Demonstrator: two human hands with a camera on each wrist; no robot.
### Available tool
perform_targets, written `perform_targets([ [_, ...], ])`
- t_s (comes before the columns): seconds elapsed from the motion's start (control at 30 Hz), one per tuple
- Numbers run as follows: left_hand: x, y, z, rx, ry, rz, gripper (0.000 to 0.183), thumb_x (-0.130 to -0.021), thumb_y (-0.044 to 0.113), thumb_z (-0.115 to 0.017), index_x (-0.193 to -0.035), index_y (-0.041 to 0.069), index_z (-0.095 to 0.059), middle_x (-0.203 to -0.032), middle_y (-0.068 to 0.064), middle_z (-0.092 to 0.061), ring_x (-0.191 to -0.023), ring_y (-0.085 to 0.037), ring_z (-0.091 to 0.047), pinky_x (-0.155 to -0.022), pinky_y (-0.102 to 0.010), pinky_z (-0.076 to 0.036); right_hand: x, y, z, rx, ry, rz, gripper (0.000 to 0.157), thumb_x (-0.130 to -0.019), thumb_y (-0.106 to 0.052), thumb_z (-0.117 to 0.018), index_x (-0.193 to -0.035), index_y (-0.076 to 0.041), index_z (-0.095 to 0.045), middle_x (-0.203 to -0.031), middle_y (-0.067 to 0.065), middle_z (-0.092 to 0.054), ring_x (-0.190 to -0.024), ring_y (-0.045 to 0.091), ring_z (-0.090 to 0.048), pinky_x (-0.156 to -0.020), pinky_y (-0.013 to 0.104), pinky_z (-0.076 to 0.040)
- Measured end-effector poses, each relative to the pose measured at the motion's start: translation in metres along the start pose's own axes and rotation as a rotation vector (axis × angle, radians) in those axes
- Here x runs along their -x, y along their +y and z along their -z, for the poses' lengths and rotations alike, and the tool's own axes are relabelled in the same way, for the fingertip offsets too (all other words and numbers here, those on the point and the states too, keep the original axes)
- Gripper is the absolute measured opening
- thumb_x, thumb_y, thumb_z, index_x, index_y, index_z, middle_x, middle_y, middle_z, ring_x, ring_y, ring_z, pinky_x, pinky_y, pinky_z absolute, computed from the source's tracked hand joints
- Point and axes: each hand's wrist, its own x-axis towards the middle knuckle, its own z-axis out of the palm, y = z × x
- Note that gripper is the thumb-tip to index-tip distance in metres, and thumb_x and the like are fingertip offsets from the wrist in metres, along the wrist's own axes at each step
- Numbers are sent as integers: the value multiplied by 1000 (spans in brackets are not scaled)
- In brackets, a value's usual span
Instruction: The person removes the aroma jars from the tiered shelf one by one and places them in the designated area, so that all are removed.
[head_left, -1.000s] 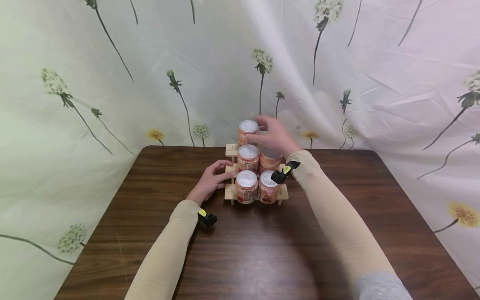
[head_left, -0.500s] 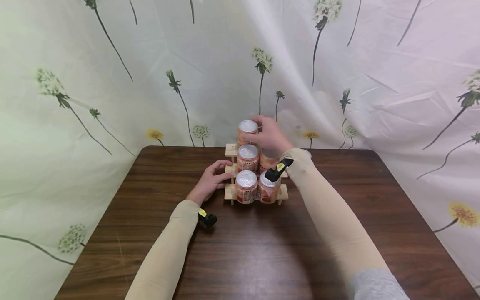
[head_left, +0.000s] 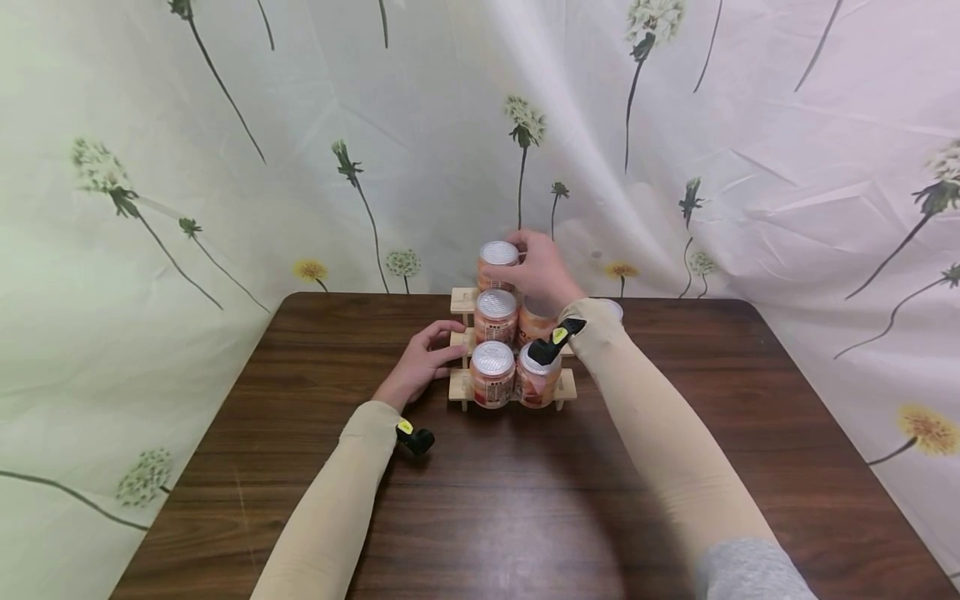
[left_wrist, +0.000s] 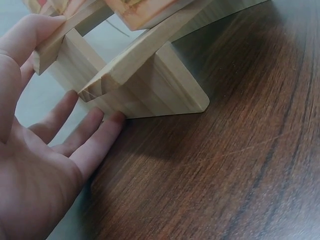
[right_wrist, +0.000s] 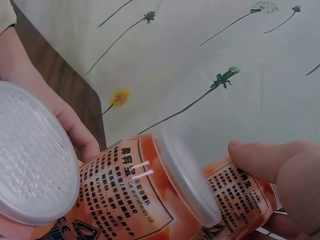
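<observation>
Left hand, fingers loosely extended and spread rather than clenched, touches the near end of the stepped wooden stand just to its right, apparently steadying it; right hand grips the top can, its thumb across the front and its fingers round the far right side. That can is upright at the stand's back tier, beyond the left hand and at the right hand's fingertips; its base is hidden, so whether it bears fully on the slat I cannot tell. Between the two hands stand the middle-left can and, partly under the right wrist, the middle-right can. Nearer the person sit the front-left can and the front-right can. One more silver lid shows just beyond the right wrist, what is below it covered by the sleeve. As I judge it, the step in hand is positioning the top can, though one moment cannot settle whether it is being set down or picked up. Either way, the next move seems to call for a straight vertical motion: a clean release once the base is flat, or a level lift clear of the middle row, with the left hand bracing the stand.
</observation>
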Motion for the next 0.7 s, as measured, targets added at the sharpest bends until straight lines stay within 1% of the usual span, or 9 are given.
perform_targets([
  [0.13, 0, 0, 0, -3, -6, 0, 35, -100, 17, -74, -132, 16, -61, -148, -15, -47, -111, -23, -64, -83, -38, -61, 2, 2, -1, -16, 25, 7, 60, -89, -30, -86, -136, -3, -60, -123, 12, -66, -105, 25, -66, -84, 37, -57],
  [0.3, 0, 0, -1, 2, -6, -6, 34, -100, 17, -74, -131, 16, -61, -146, -15, -50, -110, -22, -65, -82, -37, -61, 3, 4, 0, -46, 72, 11, 60, -88, -30, -87, -133, -3, -59, -120, 12, -65, -102, 24, -64, -84, 38, -55],
  [0.5, 0, -1, -1, 5, -8, -10, 34, -100, 16, -74, -132, 16, -60, -144, -16, -50, -110, -21, -65, -82, -36, -61, 4, 7, 4, -82, 134, 28, 56, -88, -29, -88, -128, -3, -59, -120, 11, -64, -103, 24, -60, -86, 37, -51],
  [0.6, -1, -1, -1, 4, -7, -7, 35, -100, 16, -74, -132, 15, -60, -145, -16, -50, -111, -22, -65, -82, -36, -61, 5, 7, 8, -99, 165, 42, 55, -88, -28, -88, -128, -3, -58, -120, 12, -63, -104, 24, -58, -87, 37, -49],
  [0.7, 0, 0, -1, -1, -7, -5, 36, -100, 18, -74, -133, 15, -59, -146, -16, -49, -112, -22, -65, -83, -37, -61, 5, 7, 10, -125, 203, 36, 57, -87, -28, -88, -128, -3, -57, -121, 11, -62, -106, 23, -59, -89, 36, -50],
])
